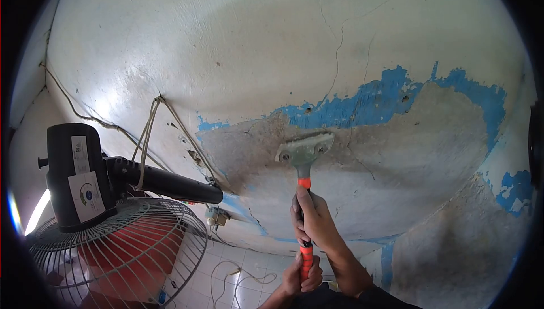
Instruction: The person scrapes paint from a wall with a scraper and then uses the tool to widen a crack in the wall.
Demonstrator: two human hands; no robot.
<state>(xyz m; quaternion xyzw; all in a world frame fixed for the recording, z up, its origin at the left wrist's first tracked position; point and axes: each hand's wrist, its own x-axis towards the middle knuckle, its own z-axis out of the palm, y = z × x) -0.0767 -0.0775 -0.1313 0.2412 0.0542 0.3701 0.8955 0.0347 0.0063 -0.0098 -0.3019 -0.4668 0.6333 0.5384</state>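
At the far left a black fan (90,204) leans into the workspace, and a cord (156,105) hangs from the wall beside it; long strokes are best kept well clear of both. The left hand (292,279) has its fingers wrapped around the lower, orange end of the scraper (304,173), which points up the wall with its wide head over bare plaster (396,150), just below a ragged band of blue paint (368,104). The right hand (318,221) closes its fingers around the handle higher up, nearer the head. With this spread grip, the lower hand can probably supply the push while the upper one steers; a low blade angle and even pressure along the edge should lift paint without gouging the plaster, with extra care around the holes and cracks.

Something red (133,246) shows only through the fan's grille. The left forearm is cut off by the lower edge, and fingers cover much of the handle. Whether the blade touches the wall, I cannot tell. A dark shape (535,145) at the far right is too cropped to identify.
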